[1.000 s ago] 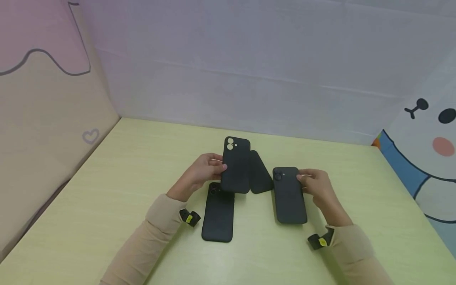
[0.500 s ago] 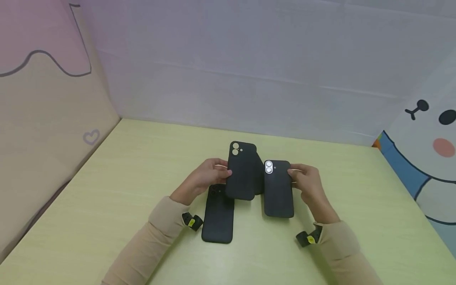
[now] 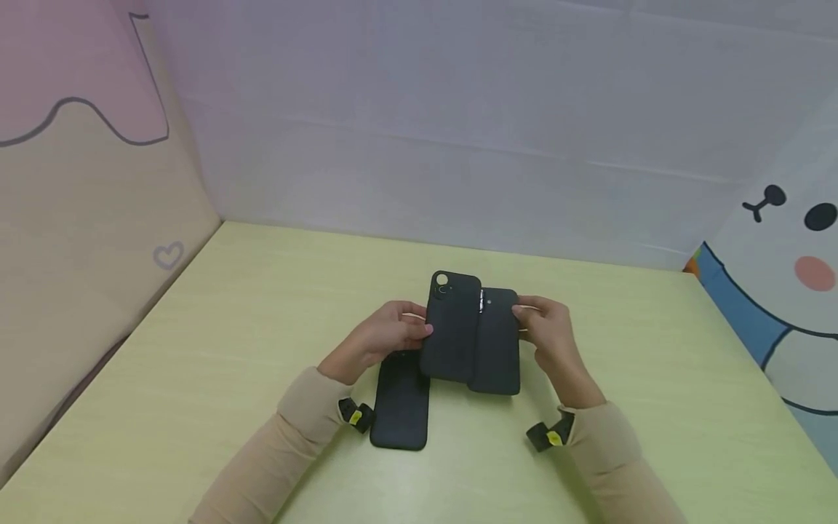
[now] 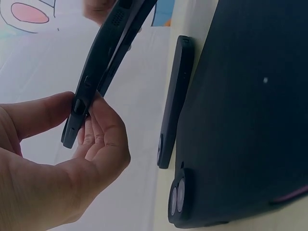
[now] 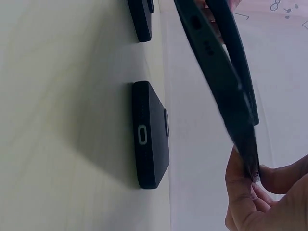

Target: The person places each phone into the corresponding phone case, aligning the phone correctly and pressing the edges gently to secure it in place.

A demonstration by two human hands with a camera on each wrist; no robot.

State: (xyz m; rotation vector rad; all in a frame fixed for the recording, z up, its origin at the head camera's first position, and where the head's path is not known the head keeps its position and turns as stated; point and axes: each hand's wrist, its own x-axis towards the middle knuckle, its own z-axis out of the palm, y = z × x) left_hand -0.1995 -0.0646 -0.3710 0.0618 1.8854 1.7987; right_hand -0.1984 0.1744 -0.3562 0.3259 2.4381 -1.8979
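Note:
My left hand (image 3: 389, 333) pinches the left edge of a black phone case (image 3: 452, 331) with round camera holes, held up off the table. From the right, my right hand (image 3: 551, 333) grips the edge of a black phone (image 3: 500, 349). The case overlaps the phone's left part in the head view and lies in front of it. In the left wrist view, the thumb (image 4: 43, 113) is on one side of the case, and fingers are on the other. The right wrist view has the phone's end between thumb and fingers (image 5: 238, 190).
A black phone or cased phone (image 3: 401, 407) lies face down below my left hand on the pale table (image 3: 294, 276). Another (image 5: 151, 139), with a charging port showing, lies farther back, hidden behind the case in the head view. A pale backdrop (image 3: 419, 131) stands behind.
My right hand has moved left with the phone, which now reaches behind the case. My left hand has shifted slightly right and nearer with the case, covering the rear item on the table.

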